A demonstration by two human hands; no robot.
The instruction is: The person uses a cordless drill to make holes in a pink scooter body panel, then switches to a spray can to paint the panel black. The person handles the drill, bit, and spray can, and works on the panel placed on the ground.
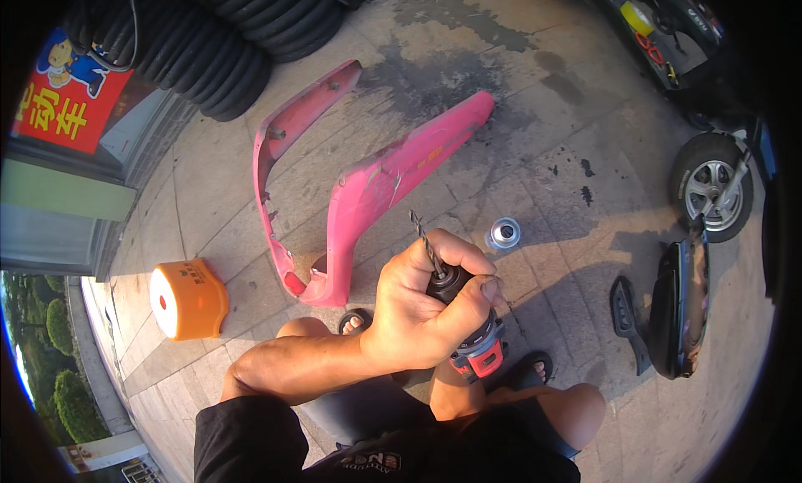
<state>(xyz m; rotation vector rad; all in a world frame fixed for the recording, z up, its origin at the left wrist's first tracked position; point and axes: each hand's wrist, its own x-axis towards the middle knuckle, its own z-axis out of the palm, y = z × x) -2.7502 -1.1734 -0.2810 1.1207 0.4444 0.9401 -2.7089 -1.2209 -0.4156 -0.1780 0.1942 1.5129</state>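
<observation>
My left hand [418,307] is wrapped around the black chuck of a cordless drill [480,359], its thumb and forefinger closing over the front. A twist drill bit [423,236] sticks out of the chuck and points up and slightly left. Red and dark housing shows below the grip. Bare skin just under the housing appears to be my right hand or forearm [455,391]; its fingers are hidden. Ahead on the paving lies a U-shaped pink plastic vehicle panel [393,180], scuffed, with one arm's inner side exposed. A silver-topped can [505,233] stands right of the drill bit.
An orange stool [190,299] lies on its side to the left. Black corrugated hoses [180,48] are coiled at the far left. On the right are a vehicle wheel [712,187], a black panel [675,312] and a small black bracket-like part [628,322]. My sandalled feet flank the drill.
</observation>
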